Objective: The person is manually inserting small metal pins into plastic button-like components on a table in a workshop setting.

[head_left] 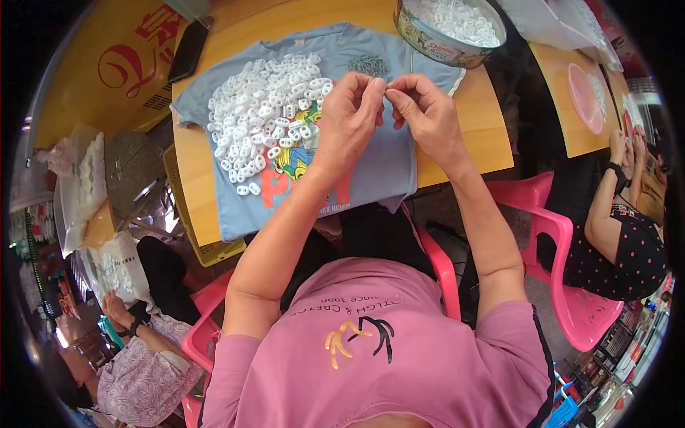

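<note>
My left hand (351, 118) and my right hand (428, 118) meet fingertip to fingertip above a blue T-shirt (389, 160) spread on the table. Both are closed in a pinch, and whatever sits between the fingertips is too small or hidden to name. Left of my left hand lies a heap of small white plastic pieces with two holes each (260, 107), some of them over the shirt's print. Just beyond my fingers is a little pile of thin grey-green pieces, possibly springs (369, 66). A round printed tin (442, 50) with more white pieces stands at the far right.
The yellowish wooden table (479, 139) extends past the shirt. A dark phone-like object (190, 51) lies at its far left corner. At right, another person works near a pink basin (585, 98) and pink chair (560, 228); someone else sits at left (146, 371).
</note>
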Demonstrator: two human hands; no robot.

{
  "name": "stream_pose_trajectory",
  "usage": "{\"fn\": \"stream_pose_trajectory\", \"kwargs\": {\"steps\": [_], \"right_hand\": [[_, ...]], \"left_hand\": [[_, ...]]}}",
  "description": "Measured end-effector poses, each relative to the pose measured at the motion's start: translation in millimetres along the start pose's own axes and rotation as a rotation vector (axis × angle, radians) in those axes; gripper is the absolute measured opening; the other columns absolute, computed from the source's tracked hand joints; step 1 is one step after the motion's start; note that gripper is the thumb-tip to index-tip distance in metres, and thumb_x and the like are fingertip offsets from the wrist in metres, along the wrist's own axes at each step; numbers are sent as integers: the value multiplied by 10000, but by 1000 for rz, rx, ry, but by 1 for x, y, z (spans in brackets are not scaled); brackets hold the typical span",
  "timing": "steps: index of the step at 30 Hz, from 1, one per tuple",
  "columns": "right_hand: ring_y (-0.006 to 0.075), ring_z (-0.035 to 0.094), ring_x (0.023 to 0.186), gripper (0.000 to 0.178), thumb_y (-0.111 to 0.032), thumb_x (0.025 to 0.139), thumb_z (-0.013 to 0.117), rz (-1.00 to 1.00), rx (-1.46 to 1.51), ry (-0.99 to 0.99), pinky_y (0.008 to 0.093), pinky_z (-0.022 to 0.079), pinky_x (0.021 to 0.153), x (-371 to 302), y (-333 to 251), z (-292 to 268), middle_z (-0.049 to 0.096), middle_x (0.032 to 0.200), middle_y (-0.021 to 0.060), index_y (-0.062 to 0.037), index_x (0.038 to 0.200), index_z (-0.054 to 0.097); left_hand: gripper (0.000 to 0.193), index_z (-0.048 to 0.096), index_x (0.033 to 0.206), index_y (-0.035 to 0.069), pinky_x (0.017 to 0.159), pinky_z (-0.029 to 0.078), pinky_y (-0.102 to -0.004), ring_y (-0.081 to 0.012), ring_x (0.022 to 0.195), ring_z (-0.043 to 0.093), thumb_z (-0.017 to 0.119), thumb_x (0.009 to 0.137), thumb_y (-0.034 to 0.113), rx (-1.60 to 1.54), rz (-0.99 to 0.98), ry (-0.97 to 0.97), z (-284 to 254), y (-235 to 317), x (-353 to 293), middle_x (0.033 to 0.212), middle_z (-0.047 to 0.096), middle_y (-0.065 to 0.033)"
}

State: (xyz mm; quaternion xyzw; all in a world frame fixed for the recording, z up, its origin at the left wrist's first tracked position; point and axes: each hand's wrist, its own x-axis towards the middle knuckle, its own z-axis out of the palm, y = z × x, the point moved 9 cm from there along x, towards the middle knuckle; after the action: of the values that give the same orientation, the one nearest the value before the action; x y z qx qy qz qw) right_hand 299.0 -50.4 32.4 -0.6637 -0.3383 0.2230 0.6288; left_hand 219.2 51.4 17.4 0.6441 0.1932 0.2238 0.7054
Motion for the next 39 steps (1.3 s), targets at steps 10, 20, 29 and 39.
{"fn": "stream_pose_trajectory", "kwargs": {"steps": [10,20,29,39], "right_hand": [[69,583,658,155,-138,934,632,-123,-189,110,213,494,573,-2,-5,-8,644,809,17,8,983,639],[110,598,603,137,-115,914,632,-114,-157,112,249,482,527,-3,-11,-10,645,787,66,22,923,639],[78,603,681,115,-78,922,623,-124,-212,-107,212,504,585,1,-19,-4,635,807,29,22,979,632],[50,577,659,152,-171,888,690,284,240,-70,196,495,579,-1,18,-4,619,790,-14,-38,945,642]], "left_hand": [[185,556,985,-29,570,521,-250,-114,708,625,564,956,154,-172,-32,-80,6,3,-2,813,632,-72],[157,552,984,-12,567,526,-247,-115,719,634,609,910,114,-10,10,-112,3,6,-1,824,642,-60],[155,567,967,-10,577,511,-249,-126,728,647,610,909,127,-140,-87,-185,2,-3,3,799,642,-78],[207,573,1113,0,636,542,-244,-127,800,649,592,920,73,106,125,-93,0,14,-1,928,659,-73]]}}
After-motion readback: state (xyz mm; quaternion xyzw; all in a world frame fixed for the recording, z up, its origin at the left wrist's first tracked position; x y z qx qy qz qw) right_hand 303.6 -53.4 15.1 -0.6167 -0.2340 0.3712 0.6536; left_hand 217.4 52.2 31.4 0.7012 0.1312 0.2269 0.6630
